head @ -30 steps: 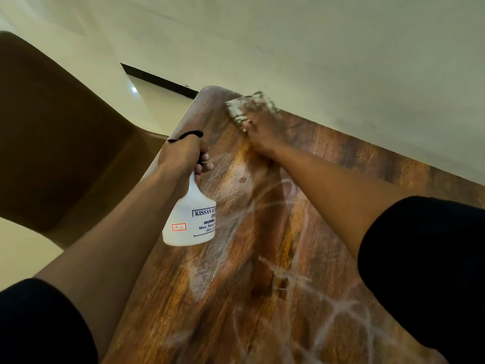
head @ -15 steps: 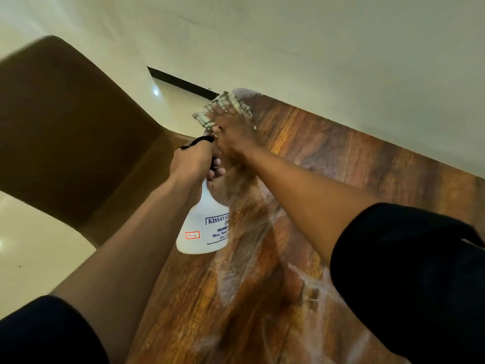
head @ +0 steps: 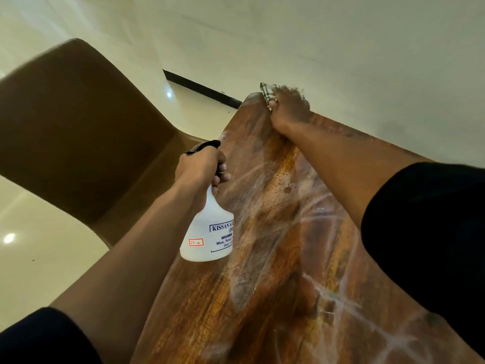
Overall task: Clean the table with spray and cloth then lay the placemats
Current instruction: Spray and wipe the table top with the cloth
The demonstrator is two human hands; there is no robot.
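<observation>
Wipe step, far corner of tabletop (head: 275, 258)
Right hand (head: 288, 109) flat, pressing cloth (head: 265, 93) at the far edge; left hand (head: 200, 166) curled round spray bottle (head: 207, 232) neck, held over near edge. Streaks remain nearer in: wipe those next. No placemats in view

left hand (head: 200, 166): centre frame, fingers curled, gripping | right hand (head: 290, 107): arm outstretched, upper centre, blurred, pressing down

Brown chair (head: 78, 143) on glossy cream floor (head: 39, 271).
</observation>
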